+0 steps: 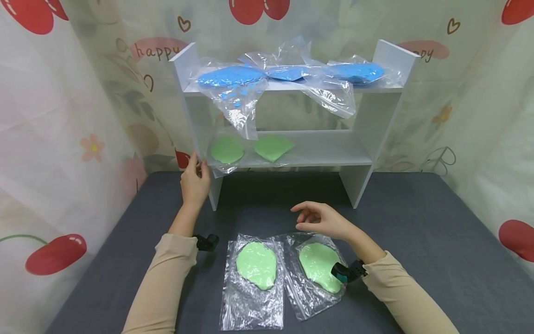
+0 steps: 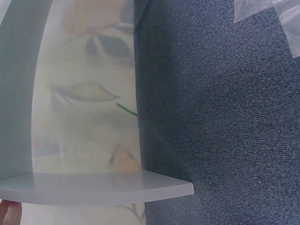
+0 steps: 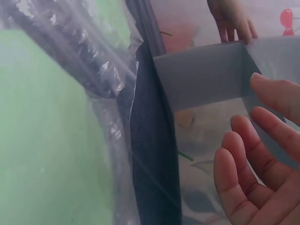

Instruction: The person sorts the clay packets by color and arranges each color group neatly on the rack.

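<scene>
My left hand (image 1: 195, 183) touches the left side panel of a white two-tier shelf (image 1: 363, 120), its fingers pointing up along the outer side. In the left wrist view only its fingers (image 2: 10, 213) show, at the lower left corner by the panel. Over the dark table my right hand (image 1: 323, 219) hovers with loosely bent fingers and holds nothing. Just below it lies a clear zip bag with flattened green slime-like material (image 1: 318, 264). Another bag with a green flattened mass (image 1: 256, 264) lies to its left.
Along the top tier lie several clear bags of blue material (image 1: 231, 76), some hanging over the front edge. On the lower tier, two bagged green pieces (image 1: 227, 149) sit toward the left. Patterned cloth (image 1: 75, 116) surrounds the dark table (image 1: 417, 222). A cable (image 1: 442, 160) is at the back right.
</scene>
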`<state>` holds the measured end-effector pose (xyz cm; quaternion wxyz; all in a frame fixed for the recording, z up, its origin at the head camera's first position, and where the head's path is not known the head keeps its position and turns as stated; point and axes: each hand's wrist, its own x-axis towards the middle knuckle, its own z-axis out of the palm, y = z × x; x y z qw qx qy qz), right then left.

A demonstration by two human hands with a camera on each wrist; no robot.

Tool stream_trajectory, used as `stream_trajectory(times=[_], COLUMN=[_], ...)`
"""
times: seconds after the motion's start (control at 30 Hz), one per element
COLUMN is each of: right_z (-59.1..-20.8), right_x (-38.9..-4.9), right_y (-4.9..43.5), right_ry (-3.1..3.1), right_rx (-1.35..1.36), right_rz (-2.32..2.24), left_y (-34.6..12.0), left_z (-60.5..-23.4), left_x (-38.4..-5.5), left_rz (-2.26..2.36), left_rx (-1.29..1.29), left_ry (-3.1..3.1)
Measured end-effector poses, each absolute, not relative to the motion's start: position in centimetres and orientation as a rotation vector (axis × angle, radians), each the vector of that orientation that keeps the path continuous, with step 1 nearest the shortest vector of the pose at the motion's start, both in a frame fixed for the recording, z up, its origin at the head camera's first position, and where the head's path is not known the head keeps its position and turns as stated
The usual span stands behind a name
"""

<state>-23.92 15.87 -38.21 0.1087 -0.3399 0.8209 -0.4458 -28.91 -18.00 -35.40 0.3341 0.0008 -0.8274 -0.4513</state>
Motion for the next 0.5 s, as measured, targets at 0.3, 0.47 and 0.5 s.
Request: stream_trajectory(times=[0.3, 0.47, 0.5], right_z=[-39.1, -39.4, -39.4], right_x=[-23.7, -23.7, -23.7], right_y=[17.5, 18.2, 18.3], right_ry=[2.42, 2.393, 2.387], right_rx=[-0.967, -0.935, -0.932], right_rz=[-1.297, -1.286, -1.287], left_y=[-18.0, -17.9, -18.0], left_z=[-35.4, -35.3, -35.3], left_x=[-28.8, -28.8, -28.8], left_rz=[-1.178, -1.173, -1.174], left_rx=[-0.011, -0.012, -0.011], left_ry=[-2.159, -2.158, -2.158])
